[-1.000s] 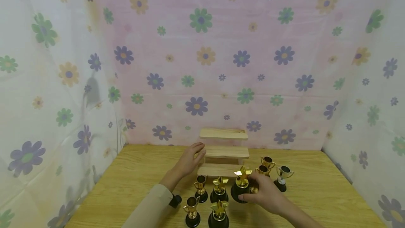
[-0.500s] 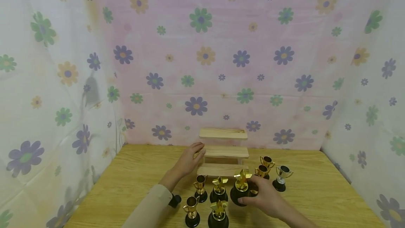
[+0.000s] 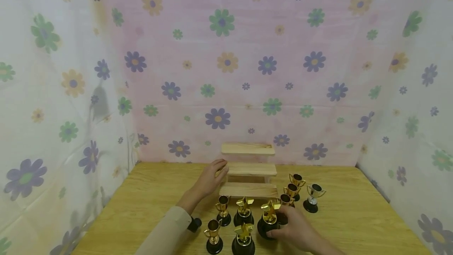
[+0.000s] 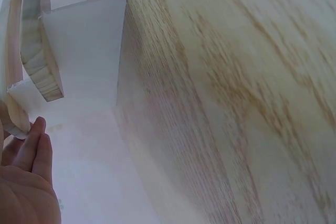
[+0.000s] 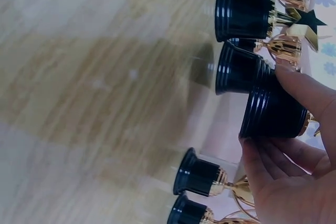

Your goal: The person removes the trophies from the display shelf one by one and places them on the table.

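My right hand [image 3: 291,227] grips the black base of a gold star trophy [image 3: 269,220], thumb on one side and fingers on the other. In the right wrist view the trophy's base [image 5: 275,106] overlaps a neighbouring black base [image 5: 236,69]. My left hand [image 3: 209,178] touches the left end of a three-tier wooden display stand [image 3: 251,168]. The left wrist view has its fingers [image 4: 39,150] at the end of a plank. Left of the held trophy stand two more star trophies, one behind [image 3: 244,209] and one in front [image 3: 243,243].
Two gold cups, one behind [image 3: 223,209] and one in front [image 3: 214,231], stand at the left of the group. Right of the stand are several gold cups [image 3: 291,191] and a silver cup [image 3: 314,196]. Flowered cloth [image 3: 226,89] closes off the wooden table [image 3: 155,196] at the back and sides.
My right hand has drawn the star trophy slightly nearer to me, and another gold cup shows behind it. The left hand stays at the stand. The head view has shifted a little.
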`<state>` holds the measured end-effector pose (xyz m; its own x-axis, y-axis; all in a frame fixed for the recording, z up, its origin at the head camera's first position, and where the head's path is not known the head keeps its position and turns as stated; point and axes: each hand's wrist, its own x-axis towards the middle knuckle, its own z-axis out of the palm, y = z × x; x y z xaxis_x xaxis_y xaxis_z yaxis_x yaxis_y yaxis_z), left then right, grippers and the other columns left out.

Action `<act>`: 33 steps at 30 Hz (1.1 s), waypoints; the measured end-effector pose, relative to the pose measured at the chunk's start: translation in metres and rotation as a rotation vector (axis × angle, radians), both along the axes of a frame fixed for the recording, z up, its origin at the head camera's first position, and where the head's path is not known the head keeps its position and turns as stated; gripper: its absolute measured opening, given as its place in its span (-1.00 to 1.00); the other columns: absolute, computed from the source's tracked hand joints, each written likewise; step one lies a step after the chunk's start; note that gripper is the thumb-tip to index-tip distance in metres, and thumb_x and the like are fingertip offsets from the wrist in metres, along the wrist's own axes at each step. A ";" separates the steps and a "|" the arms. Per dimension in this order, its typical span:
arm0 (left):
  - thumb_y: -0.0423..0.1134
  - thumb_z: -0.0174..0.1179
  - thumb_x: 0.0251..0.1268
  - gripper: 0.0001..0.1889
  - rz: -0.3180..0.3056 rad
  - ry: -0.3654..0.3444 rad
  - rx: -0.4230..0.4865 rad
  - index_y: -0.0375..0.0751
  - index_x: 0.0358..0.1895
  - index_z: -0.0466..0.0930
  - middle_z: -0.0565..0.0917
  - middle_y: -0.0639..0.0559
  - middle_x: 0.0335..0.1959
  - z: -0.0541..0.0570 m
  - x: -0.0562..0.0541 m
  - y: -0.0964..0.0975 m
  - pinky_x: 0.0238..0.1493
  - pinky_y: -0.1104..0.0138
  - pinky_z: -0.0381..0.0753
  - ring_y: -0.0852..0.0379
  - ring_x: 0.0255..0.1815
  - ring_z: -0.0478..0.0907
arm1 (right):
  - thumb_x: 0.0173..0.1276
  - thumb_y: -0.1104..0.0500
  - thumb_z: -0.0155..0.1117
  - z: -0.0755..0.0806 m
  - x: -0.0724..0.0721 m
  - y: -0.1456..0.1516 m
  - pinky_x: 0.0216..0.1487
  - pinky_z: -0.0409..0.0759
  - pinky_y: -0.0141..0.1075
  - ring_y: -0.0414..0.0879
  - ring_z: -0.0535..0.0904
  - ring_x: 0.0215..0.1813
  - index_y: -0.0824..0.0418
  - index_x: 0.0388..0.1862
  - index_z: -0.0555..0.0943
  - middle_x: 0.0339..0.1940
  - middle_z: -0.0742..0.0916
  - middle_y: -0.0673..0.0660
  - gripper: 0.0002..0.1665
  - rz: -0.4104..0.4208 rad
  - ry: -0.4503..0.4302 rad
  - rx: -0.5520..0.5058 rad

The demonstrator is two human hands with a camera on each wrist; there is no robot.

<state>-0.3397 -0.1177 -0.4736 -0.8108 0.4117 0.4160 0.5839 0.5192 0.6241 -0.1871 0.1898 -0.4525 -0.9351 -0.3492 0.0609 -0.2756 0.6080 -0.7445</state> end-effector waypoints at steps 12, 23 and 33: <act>-0.08 -0.01 0.68 -0.46 0.009 0.005 0.002 -0.52 0.40 0.41 0.39 -0.42 0.44 0.000 0.000 -0.002 0.34 -0.10 0.51 -0.32 0.39 0.43 | 0.02 0.15 0.70 -0.014 -0.001 -0.001 0.10 0.65 0.17 0.12 0.71 -0.01 0.29 -0.04 0.71 -0.09 0.79 0.10 -0.47 -0.008 -0.071 -0.044; -0.10 0.03 0.66 -0.47 0.012 -0.021 0.021 -0.51 0.39 0.43 0.41 -0.38 0.43 0.002 0.003 -0.002 0.31 -0.09 0.54 -0.32 0.34 0.48 | 0.09 0.21 0.66 -0.029 -0.002 -0.002 -0.04 0.70 0.05 0.05 0.70 -0.11 0.37 -0.04 0.68 -0.16 0.77 0.10 -0.51 0.008 -0.164 -0.087; -0.13 0.05 0.65 -0.50 0.005 -0.040 0.004 -0.45 0.40 0.44 0.42 -0.36 0.43 0.006 0.004 -0.003 0.34 -0.10 0.51 -0.31 0.38 0.46 | 0.08 0.21 0.67 -0.029 0.000 -0.003 -0.04 0.70 0.09 0.11 0.71 -0.09 0.40 -0.03 0.64 -0.15 0.76 0.13 -0.47 -0.013 -0.160 -0.080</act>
